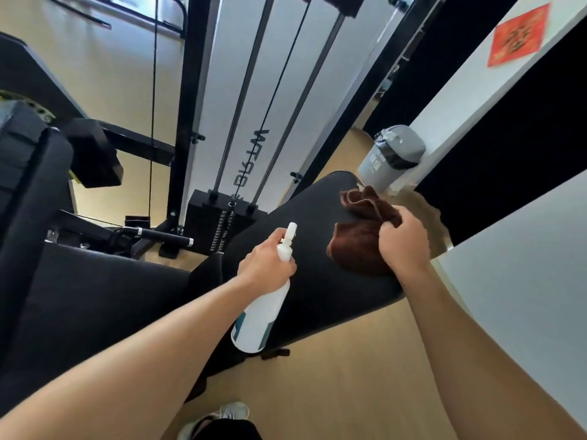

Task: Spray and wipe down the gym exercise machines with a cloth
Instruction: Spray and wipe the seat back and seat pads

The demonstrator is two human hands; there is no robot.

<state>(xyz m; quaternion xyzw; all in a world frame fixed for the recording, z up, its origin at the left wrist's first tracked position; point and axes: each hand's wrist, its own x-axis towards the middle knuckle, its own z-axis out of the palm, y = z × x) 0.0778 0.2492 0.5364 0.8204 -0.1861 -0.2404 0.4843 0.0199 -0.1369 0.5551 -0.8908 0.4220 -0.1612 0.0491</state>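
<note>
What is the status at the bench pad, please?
Left hand grips spray bottle, nozzle over pad. Right hand holds brown cloth on black bench pad. Nothing in the way; grey bin stands beyond.

A brown cloth [359, 246] lies on a black pad [317, 281], near a white bottle [260, 315], grey bin [390, 157] and red sign [517, 34].
</note>
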